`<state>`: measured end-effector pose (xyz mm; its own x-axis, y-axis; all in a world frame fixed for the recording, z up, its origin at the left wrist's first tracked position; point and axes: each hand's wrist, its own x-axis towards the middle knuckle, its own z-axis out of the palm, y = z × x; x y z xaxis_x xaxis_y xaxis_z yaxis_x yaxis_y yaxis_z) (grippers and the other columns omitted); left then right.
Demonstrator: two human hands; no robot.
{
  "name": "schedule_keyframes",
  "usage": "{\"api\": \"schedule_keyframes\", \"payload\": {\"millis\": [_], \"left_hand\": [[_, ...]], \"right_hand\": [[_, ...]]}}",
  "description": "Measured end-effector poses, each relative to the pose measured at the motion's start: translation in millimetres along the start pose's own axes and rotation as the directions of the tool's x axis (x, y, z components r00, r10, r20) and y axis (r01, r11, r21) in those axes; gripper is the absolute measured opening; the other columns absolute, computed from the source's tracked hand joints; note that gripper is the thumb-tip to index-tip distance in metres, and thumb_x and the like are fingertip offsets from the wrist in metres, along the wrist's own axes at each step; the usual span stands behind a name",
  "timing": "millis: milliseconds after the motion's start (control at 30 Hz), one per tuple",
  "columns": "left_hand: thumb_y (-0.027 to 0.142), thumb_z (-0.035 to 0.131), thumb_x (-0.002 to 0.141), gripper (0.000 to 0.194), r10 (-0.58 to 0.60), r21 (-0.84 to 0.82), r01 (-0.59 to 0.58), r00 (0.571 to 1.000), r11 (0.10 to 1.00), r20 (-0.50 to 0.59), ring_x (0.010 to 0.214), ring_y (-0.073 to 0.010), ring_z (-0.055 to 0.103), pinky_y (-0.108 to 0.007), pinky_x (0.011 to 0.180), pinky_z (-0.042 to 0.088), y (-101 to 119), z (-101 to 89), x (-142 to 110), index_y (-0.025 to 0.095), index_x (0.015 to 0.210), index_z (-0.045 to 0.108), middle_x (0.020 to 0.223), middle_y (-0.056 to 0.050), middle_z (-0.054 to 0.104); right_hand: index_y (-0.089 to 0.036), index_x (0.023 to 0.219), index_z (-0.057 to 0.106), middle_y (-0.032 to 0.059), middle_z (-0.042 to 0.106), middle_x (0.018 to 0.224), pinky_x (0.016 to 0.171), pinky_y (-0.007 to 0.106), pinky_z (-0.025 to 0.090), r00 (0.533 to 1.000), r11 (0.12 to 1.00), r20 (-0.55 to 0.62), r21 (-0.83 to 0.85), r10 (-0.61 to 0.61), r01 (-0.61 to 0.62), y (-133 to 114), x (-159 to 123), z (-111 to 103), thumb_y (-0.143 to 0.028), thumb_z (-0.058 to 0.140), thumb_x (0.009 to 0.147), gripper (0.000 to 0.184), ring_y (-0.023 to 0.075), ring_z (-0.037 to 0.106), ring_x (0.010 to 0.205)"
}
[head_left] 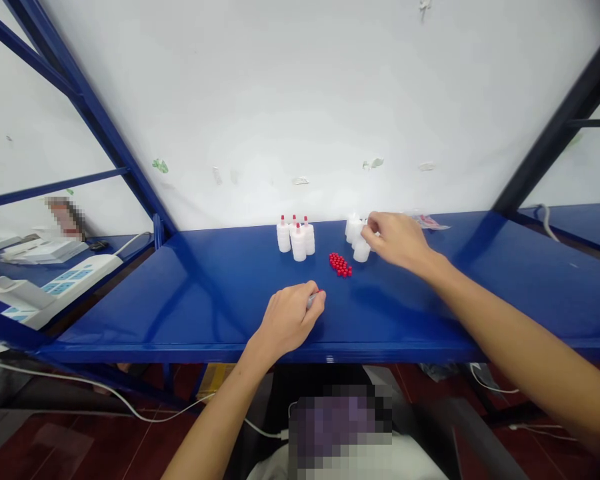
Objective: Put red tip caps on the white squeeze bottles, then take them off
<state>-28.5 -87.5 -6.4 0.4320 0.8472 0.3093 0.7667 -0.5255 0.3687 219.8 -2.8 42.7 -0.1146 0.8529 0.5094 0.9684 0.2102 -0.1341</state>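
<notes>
1. My left hand (289,319) — pinching a small pale red-tipped piece (311,299).
2. Small round red caps (339,265), blue table (190,287).
3. Red-tipped white plastic bottles (299,245).
4. My right hand (397,239) — fingers bunched at squat white bottles (361,252), hold unclear; probably picking, lifting needs light pinch.

Standing red-topped bottles (299,245): four
Other white bottles (361,252): at least three, some hidden
Red caps (339,265): too small to count

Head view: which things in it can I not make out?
All in the head view:
Small object in left hand: mostly hidden by its fingers.
White bottles on the right: partly covered by right hand.
Red caps: too small to count surely.
Right forearm: cut off by right edge.
</notes>
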Motion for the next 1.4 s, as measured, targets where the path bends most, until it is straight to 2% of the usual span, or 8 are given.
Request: {"api": "schedule_keyframes", "payload": {"millis": [267, 433, 533, 633, 667, 733, 967, 1400], "left_hand": [[0.037, 0.042, 0.100, 0.027, 0.044, -0.056, -0.046, 0.999, 0.997, -0.031, 0.094, -0.0201, 0.063, -0.031, 0.078, 0.044, -2, 2.6, -2, 0.024, 0.122, 0.049, 0.113, -0.004, 0.065], [0.045, 0.057, 0.093, 0.028, 0.054, -0.070, -0.060, 0.995, 0.996, -0.086, 0.084, -0.0181, 0.063, -0.028, 0.069, 0.043, -3, 4.5, 0, 0.023, 0.112, 0.057, 0.100, -0.001, 0.067], [0.045, 0.056, 0.094, 0.027, 0.065, -0.055, -0.071, 0.992, 0.996, -0.104, 0.080, -0.0166, 0.062, -0.027, 0.066, 0.041, -3, 4.9, 0, 0.024, 0.109, 0.059, 0.097, 0.000, 0.067], [0.045, 0.054, 0.096, 0.026, 0.070, -0.039, -0.074, 0.993, 0.997, -0.098, 0.077, -0.0154, 0.060, -0.027, 0.066, 0.040, -4, 5.7, 0, 0.024, 0.110, 0.059, 0.097, 0.000, 0.066], [0.044, 0.053, 0.096, 0.025, 0.066, -0.038, -0.070, 0.994, 0.997, -0.092, 0.076, -0.0153, 0.060, -0.027, 0.066, 0.040, -5, 6.0, 0, 0.023, 0.109, 0.059, 0.096, 0.000, 0.066], [0.043, 0.051, 0.097, 0.023, 0.054, -0.040, -0.057, 0.995, 0.998, -0.082, 0.075, -0.0154, 0.059, -0.028, 0.066, 0.039, -6, 6.5, 0, 0.023, 0.103, 0.058, 0.093, 0.001, 0.066], [0.035, 0.045, 0.099, 0.016, 0.077, -0.050, -0.080, 0.995, 0.996, -0.068, 0.082, -0.0161, 0.059, -0.028, 0.073, 0.042, -6, 6.5, 1, 0.022, 0.101, 0.055, 0.096, -0.001, 0.064], [0.033, 0.039, 0.102, 0.019, 0.137, 0.004, -0.137, 0.990, 0.991, -0.038, 0.084, -0.0165, 0.059, -0.028, 0.072, 0.044, -7, 5.1, -1, 0.022, 0.110, 0.052, 0.102, -0.003, 0.062]], "right_hand": [[-0.016, 0.088, 0.065, 0.0143, 0.069, 0.085, 0.059, 0.031, 0.029, 0.978, 0.993, 0.196, -0.103, 0.075, -0.056, 6, 3, 6, -0.038, 0.039, 0.091, 0.034, 0.0271, 0.061, 0.076], [-0.015, 0.093, 0.065, 0.0168, 0.069, 0.086, 0.063, 0.033, 0.031, 0.980, 0.987, 0.156, -0.122, 0.122, -0.103, 3, 1, 0, -0.042, 0.038, 0.093, 0.038, 0.0284, 0.061, 0.077], [-0.016, 0.094, 0.061, 0.0108, 0.066, 0.079, 0.063, 0.031, 0.031, 0.984, 0.992, 0.159, 0.102, -0.085, 0.069, -10, -7, -5, -0.045, 0.038, 0.095, 0.037, 0.0222, 0.057, 0.071], [-0.018, 0.094, 0.056, 0.0033, 0.062, 0.076, 0.061, 0.028, 0.032, 0.797, 0.797, 0.320, 0.522, -0.512, 0.303, -32, -21, -3, -0.047, 0.038, 0.098, 0.034, 0.0155, 0.051, 0.065], [-0.019, 0.092, 0.054, 0.0014, 0.059, 0.074, 0.061, 0.027, 0.032, 0.716, 0.732, 0.347, 0.597, -0.606, 0.330, -40, -26, 0, -0.046, 0.037, 0.099, 0.033, 0.0143, 0.049, 0.063], [-0.019, 0.084, 0.048, -0.0006, 0.053, 0.071, 0.061, 0.027, 0.031, 0.653, 0.667, 0.333, 0.651, -0.681, 0.363, -51, -33, 5, -0.045, 0.035, 0.101, 0.033, 0.0132, 0.046, 0.062], [-0.019, 0.080, 0.046, -0.0009, 0.049, 0.073, 0.061, 0.027, 0.030, 0.727, 0.661, 0.258, 0.667, -0.637, 0.343, -50, -36, 13, -0.043, 0.040, 0.100, 0.031, 0.0127, 0.040, 0.063], [-0.019, 0.071, 0.042, -0.0044, 0.038, 0.063, 0.060, 0.027, 0.028, 0.691, 0.594, 0.262, 0.748, -0.673, 0.294, -48, -32, 11, -0.043, 0.033, 0.102, 0.040, 0.0104, 0.034, 0.058]]}}
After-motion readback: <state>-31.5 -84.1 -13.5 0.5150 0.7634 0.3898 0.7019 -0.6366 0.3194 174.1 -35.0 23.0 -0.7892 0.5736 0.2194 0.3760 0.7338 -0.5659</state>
